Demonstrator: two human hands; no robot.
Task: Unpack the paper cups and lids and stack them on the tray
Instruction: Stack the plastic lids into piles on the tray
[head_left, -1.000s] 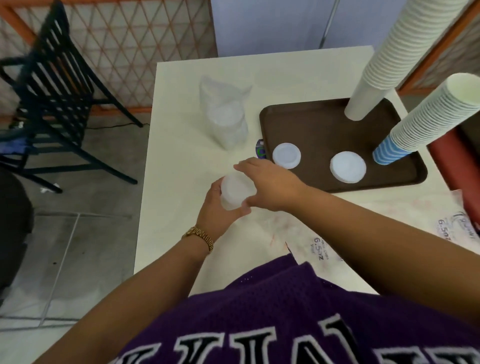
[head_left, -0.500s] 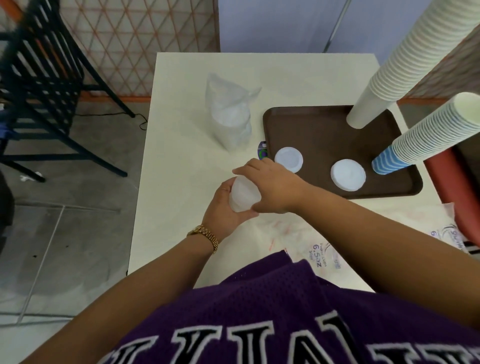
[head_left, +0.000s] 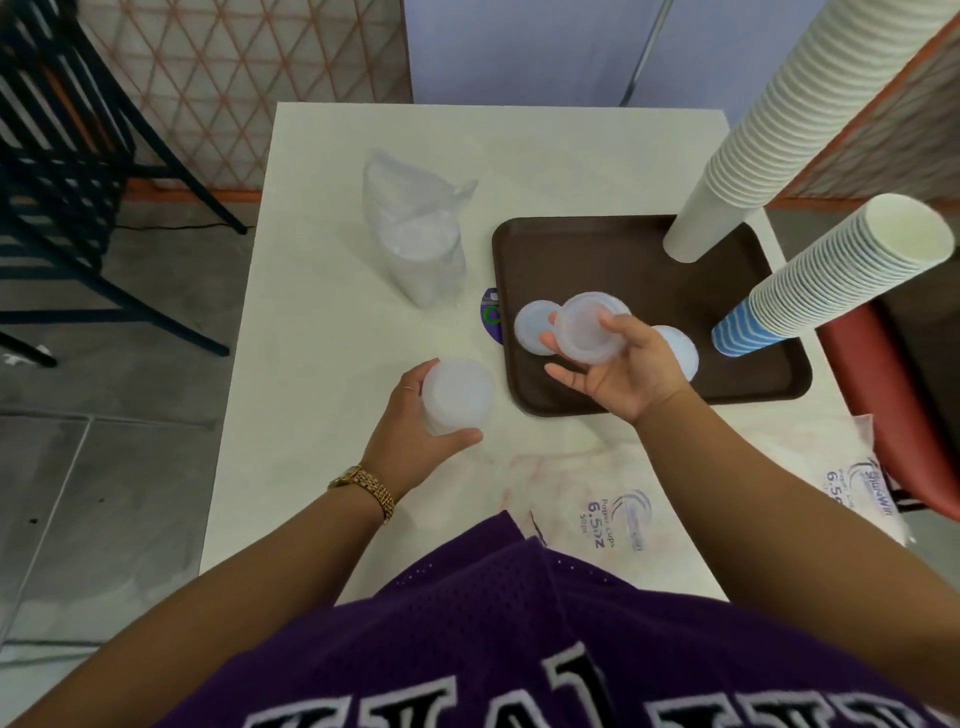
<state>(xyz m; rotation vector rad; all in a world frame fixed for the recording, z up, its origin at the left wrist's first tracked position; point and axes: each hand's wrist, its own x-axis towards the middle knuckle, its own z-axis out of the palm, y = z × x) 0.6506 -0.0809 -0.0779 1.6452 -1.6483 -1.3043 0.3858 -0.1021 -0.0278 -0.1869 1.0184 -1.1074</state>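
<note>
On the tabletop (head_left: 332, 291), the brown tray (head_left: 623, 260) at centre right carries two tall cup stacks (head_left: 810, 291) and two lid piles (head_left: 535, 327). Half a second ago both hands met on one lid stack; now they have parted. The left hand (head_left: 410, 431) grips the remaining stack of lids (head_left: 457, 395) at centre, off the tray; the right hand (head_left: 623, 369) pinches a separated lid (head_left: 587, 332) above the tray's piles, seemingly ready to place.
</note>
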